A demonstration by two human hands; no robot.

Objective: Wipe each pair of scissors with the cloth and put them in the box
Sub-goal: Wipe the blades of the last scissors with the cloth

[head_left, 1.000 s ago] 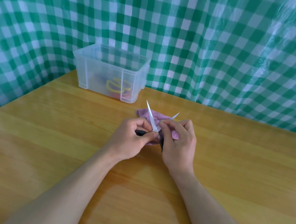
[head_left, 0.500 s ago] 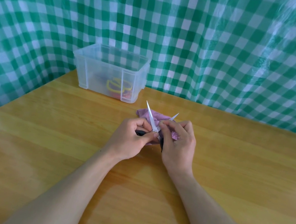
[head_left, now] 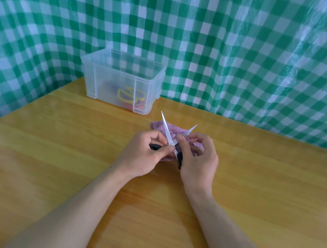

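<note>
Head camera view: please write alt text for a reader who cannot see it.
Two hands work on open black-handled scissors above a wooden table: the left hand grips them near the pivot, the right hand pinches a purple cloth on one blade. Behind stands a clear box with yellow handles inside.

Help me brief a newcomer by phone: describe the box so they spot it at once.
Find the green-checked curtain behind the wooden table; the box stands at the table's far left corner, close to it. It is the only clear plastic container, with yellow loops showing through its wall.
</note>
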